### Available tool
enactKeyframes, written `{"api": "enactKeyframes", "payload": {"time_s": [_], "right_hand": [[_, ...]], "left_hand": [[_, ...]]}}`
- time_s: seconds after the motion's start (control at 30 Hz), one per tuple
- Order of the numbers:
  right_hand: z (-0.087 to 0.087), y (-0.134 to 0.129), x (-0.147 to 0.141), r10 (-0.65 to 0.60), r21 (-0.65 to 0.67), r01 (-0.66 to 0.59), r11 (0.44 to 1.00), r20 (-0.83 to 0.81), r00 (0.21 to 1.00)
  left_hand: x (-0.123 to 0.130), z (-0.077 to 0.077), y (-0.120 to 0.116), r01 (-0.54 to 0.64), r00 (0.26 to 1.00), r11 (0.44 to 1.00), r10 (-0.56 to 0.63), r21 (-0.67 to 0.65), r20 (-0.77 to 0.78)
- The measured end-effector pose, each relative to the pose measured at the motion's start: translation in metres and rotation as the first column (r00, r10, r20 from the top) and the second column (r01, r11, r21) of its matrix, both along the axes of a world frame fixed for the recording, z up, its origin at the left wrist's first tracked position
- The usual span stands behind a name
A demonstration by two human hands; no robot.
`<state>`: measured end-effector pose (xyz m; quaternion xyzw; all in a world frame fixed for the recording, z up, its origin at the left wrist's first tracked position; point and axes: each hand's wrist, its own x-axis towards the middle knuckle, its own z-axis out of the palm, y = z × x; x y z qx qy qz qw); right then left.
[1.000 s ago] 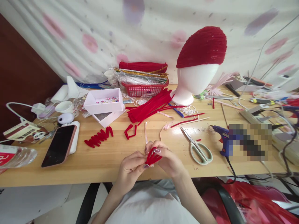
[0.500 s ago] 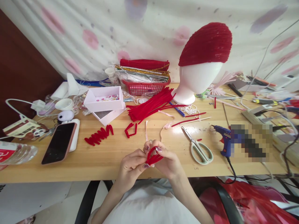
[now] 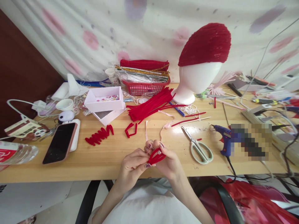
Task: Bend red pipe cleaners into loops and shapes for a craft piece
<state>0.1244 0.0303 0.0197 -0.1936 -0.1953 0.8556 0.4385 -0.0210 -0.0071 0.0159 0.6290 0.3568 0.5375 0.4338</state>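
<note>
A looped red pipe cleaner (image 3: 155, 158) is held between both hands above the front of the table. My left hand (image 3: 133, 164) pinches its lower left end between thumb and fingers. On the other side, my right hand (image 3: 170, 161) grips the loop with thumb and curled fingers. Part of the loop is hidden by the fingers. To the left lies a row of short folded red pipe cleaners (image 3: 99, 136), with an angular bent red piece (image 3: 130, 130) beside it. Behind the hands rests a bundle of straight red pipe cleaners (image 3: 151, 105).
Scissors (image 3: 201, 153) and a blue glue gun (image 3: 223, 137) lie at right. A white mannequin head (image 3: 199, 77) wears a red cap (image 3: 206, 45). A white box (image 3: 104, 104), red basket (image 3: 146, 88), phone (image 3: 59, 143) and plastic bottle (image 3: 18, 151) also stand or lie around.
The red loop has turned and tilted slightly to the right between my fingers, and it looks narrower. My right fingers have shifted a little. Both hands keep their hold.
</note>
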Motion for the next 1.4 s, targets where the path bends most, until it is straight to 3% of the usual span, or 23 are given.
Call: {"api": "enactKeyframes", "payload": {"time_s": [0.43, 0.53, 0.63, 0.7, 0.8, 0.93, 1.03, 1.17, 1.4], "right_hand": [[-0.006, -0.003, 0.001, -0.037, -0.040, 0.034, 0.999, -0.082, 0.996], [-0.006, 0.000, 0.002, -0.122, 0.032, 0.120, 0.992, 0.066, 0.990], [-0.007, 0.005, 0.004, -0.307, 0.129, 0.281, 0.951, 0.273, 0.912], [-0.008, 0.008, 0.006, -0.374, 0.194, 0.326, 0.925, 0.323, 0.869], [-0.007, 0.009, 0.010, -0.408, 0.323, 0.305, 0.896, 0.330, 0.851], [-0.001, 0.004, 0.013, -0.407, 0.479, 0.164, 0.862, 0.464, 0.787], [0.004, 0.001, 0.010, -0.360, 0.452, 0.107, 0.886, 0.523, 0.773], [0.005, -0.001, 0.005, -0.299, 0.336, 0.146, 0.930, 0.464, 0.834], [-0.005, -0.001, 0.012, -0.285, 0.325, 0.139, 0.935, 0.460, 0.841]], "left_hand": [[0.003, -0.001, 0.002, 0.001, 1.000, 1.000, -0.001, 0.000, 0.023], [0.002, -0.001, 0.002, 0.011, 0.999, 1.000, -0.010, -0.021, 0.042], [-0.001, -0.001, 0.001, 0.000, 0.999, 1.000, 0.001, -0.024, 0.040], [-0.003, 0.000, 0.001, -0.031, 1.000, 1.000, 0.031, 0.001, 0.001], [-0.006, -0.001, 0.001, -0.077, 0.994, 0.995, 0.083, 0.068, -0.078], [-0.007, -0.005, 0.001, -0.124, 0.972, 0.968, 0.163, 0.217, -0.172], [-0.007, -0.006, 0.001, -0.114, 0.955, 0.953, 0.182, 0.281, -0.232], [-0.007, -0.005, -0.001, -0.117, 0.957, 0.948, 0.187, 0.295, -0.223], [-0.007, -0.008, -0.002, -0.162, 0.968, 0.971, 0.191, 0.174, -0.162]]}}
